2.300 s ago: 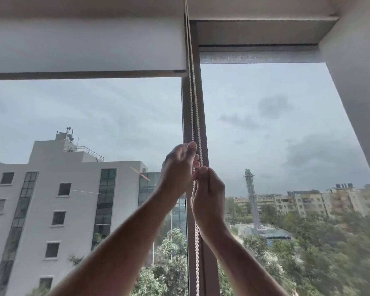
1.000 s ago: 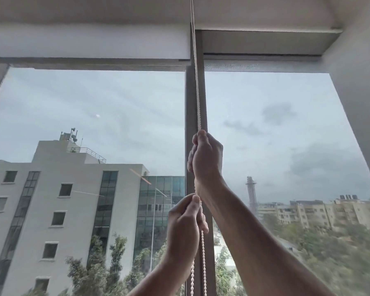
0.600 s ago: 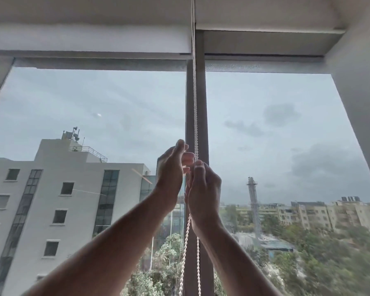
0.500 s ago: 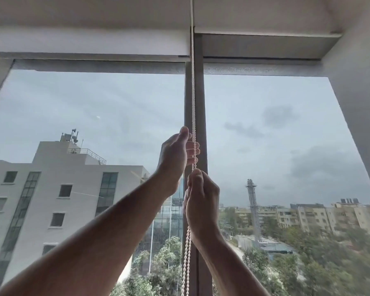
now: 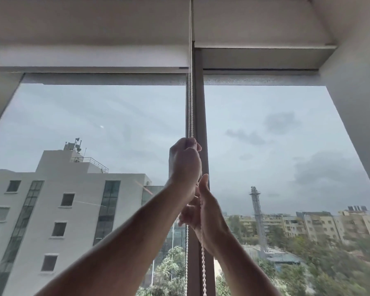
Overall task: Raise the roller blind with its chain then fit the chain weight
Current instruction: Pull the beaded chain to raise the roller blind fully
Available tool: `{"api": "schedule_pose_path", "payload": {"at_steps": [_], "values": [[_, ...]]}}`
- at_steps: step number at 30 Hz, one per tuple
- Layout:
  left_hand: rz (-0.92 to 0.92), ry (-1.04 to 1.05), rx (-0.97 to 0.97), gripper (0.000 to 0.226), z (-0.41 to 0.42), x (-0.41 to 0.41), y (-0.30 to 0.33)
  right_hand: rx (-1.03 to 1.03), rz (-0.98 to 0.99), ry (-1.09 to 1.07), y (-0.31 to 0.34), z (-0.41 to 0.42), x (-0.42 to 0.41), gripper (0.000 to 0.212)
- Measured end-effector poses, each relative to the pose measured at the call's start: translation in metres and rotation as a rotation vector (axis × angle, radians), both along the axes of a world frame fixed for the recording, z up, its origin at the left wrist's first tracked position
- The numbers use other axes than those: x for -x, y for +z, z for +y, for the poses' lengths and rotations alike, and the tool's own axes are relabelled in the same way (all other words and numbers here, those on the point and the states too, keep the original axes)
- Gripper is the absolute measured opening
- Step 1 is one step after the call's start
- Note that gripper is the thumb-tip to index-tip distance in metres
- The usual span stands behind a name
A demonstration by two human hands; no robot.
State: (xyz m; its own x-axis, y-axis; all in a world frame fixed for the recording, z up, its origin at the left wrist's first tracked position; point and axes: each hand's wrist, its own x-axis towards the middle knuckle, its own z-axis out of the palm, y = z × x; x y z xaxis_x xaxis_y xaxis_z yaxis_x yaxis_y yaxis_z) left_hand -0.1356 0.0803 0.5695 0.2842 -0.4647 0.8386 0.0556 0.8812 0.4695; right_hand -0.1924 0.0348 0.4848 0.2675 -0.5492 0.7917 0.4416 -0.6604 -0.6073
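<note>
Head view: the bead chain hangs as a near-vertical double strand down the centre, running from 12 o'clock at the ceiling pocket to 6 o'clock at the bottom edge, just in front of the window mullion. The left hand is the upper one, its fingers curled round the chain where the strands meet it at the top of the fist. The right hand sits directly below, at about 5 o'clock from the left, partly behind the left wrist; its thumb points up and its fingers appear closed on the chain, with one strand leaving under the palm.

The roller blind is at 11 o'clock, its bottom bar level with the top of the window frame, so the glass looks fully uncovered and the raising step seems all but finished. The chain's long axis is vertical, so any further pull has to go straight down toward 6 o'clock, and the left hand, higher on the strand, is better placed to make it.

The chain weight is not in sight, and the chain's lower loop is cut off by the bottom edge. Which strand each hand grips is hard to make out, since the two lie nearly on top of each other.
</note>
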Motion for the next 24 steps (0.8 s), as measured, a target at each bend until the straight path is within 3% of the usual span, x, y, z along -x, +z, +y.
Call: {"api": "schedule_pose_path", "payload": {"at_steps": [4,7,12,15,19,24], "values": [[-0.042,0.084,0.004,0.032,0.005,0.002,-0.028,-0.064,-0.107,0.034,0.028,0.001,0.007,0.079],[-0.07,0.138,0.037,0.031,0.002,-0.004,-0.052,-0.086,-0.121,-0.074,0.049,0.005,0.009,0.053],[-0.126,0.166,0.04,0.04,-0.009,-0.001,-0.103,-0.103,-0.108,-0.094,0.09,0.022,0.005,0.05],[-0.121,0.12,-0.013,0.039,-0.017,-0.003,-0.12,-0.145,-0.198,-0.166,0.106,0.029,-0.011,0.041],[-0.15,0.159,0.021,0.032,-0.021,-0.01,-0.118,-0.051,-0.287,-0.345,0.106,0.024,-0.022,0.038],[-0.208,-0.059,0.015,0.039,-0.021,-0.023,-0.111,0.109,-0.344,-0.525,0.107,0.032,-0.021,0.04]]}}
